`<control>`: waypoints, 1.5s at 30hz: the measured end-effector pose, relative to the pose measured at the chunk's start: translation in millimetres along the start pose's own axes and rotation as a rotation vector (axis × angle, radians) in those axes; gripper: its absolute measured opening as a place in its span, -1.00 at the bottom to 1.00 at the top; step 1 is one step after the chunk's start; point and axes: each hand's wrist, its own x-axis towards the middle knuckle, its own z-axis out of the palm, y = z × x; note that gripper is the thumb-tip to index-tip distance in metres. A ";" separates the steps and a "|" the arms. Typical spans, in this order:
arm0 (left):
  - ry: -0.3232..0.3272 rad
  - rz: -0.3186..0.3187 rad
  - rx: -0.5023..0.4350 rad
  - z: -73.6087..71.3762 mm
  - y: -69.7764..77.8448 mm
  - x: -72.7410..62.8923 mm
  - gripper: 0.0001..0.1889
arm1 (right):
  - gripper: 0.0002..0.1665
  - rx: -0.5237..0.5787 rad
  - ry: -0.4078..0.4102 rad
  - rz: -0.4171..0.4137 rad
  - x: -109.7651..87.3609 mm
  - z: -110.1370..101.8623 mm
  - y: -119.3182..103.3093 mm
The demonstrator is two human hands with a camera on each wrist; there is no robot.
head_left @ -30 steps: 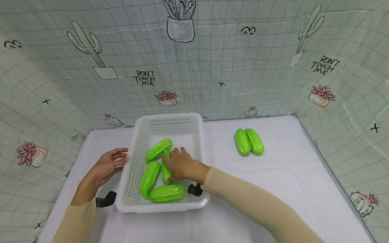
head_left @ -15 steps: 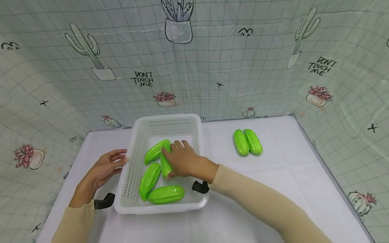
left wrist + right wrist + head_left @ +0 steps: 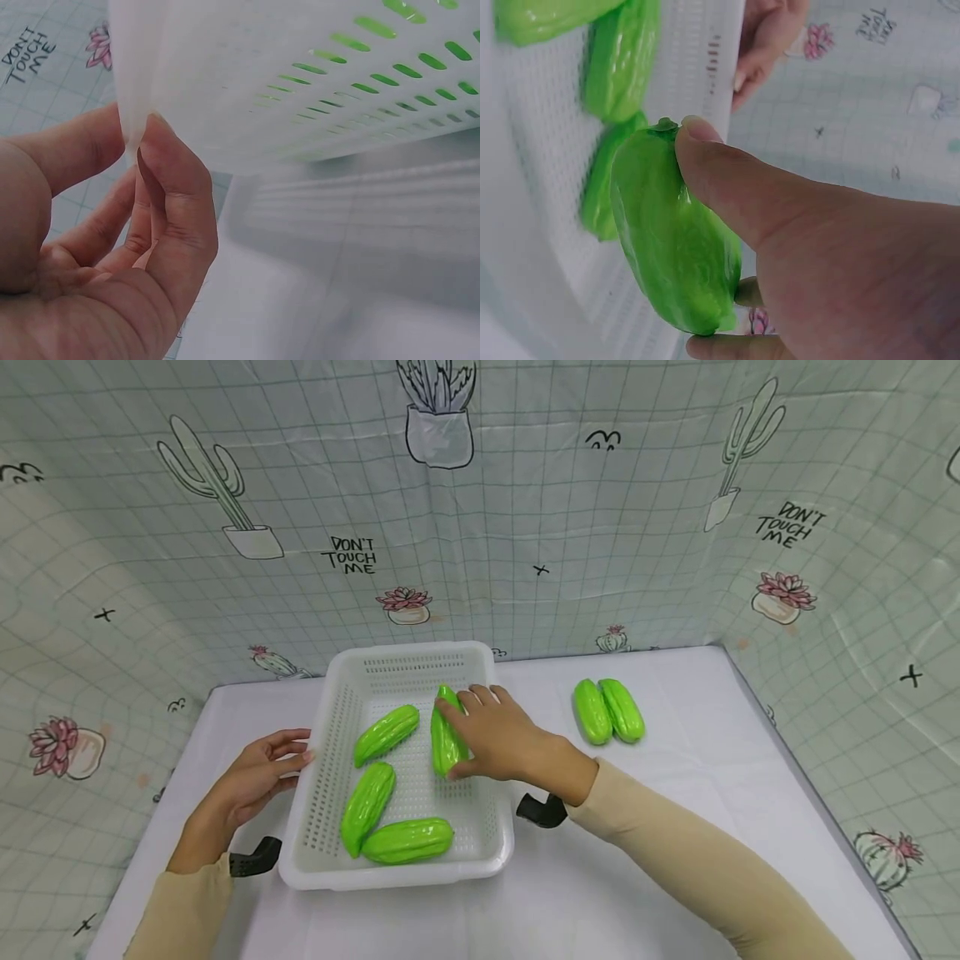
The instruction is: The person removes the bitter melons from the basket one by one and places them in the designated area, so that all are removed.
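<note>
My left hand [image 3: 251, 781] pinches the left rim of a white perforated plastic basket [image 3: 397, 878] between thumb and fingers; the left wrist view shows this grip up close. With thumb and fingers, my right hand [image 3: 506, 739] holds a glossy green ridged vegetable [image 3: 446, 739] over the basket's right part. In the right wrist view, the held vegetable [image 3: 675, 232] has a short stem end near the thumb. Three similar green vegetables lie in the basket: one higher up [image 3: 386, 735], one at the left [image 3: 367, 808], one near the front [image 3: 408, 841].
Two more green vegetables, a left one [image 3: 592, 712] and a right one [image 3: 622, 710], lie side by side on the white-covered table [image 3: 675, 793], right of the basket. A grid-patterned cloth [image 3: 487, 527] with cactus drawings hangs behind and at both sides.
My right hand has lifted the green vegetable from among the others and carried it right and toward the basket's far end. My left hand stays at the rim.
</note>
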 end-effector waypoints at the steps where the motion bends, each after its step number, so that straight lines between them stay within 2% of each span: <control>1: -0.001 -0.002 0.000 -0.1 0.2 0.1 -0.32 | 0.19 0.008 0.007 0.002 -3.1 -1.1 4.5; 9: -0.009 -0.007 0.015 -1.1 1.5 0.1 -0.31 | 0.19 0.042 0.082 0.086 -31.3 -6.3 43.8; 15: -0.010 -0.005 0.021 -0.4 2.8 0.1 -0.31 | 0.19 0.071 0.099 0.146 -48.6 -2.3 71.5; 24: -0.006 -0.007 0.017 -0.2 3.2 -0.5 -0.32 | 0.13 0.045 0.132 0.176 -73.9 8.5 102.1; 36: -0.004 -0.011 0.016 -1.1 2.5 0.4 -0.31 | 0.15 0.041 0.120 0.244 -107.8 25.0 135.5; 45: 0.000 -0.016 0.011 -0.9 1.0 0.9 -0.30 | 0.16 0.031 0.101 0.285 -120.8 31.0 163.8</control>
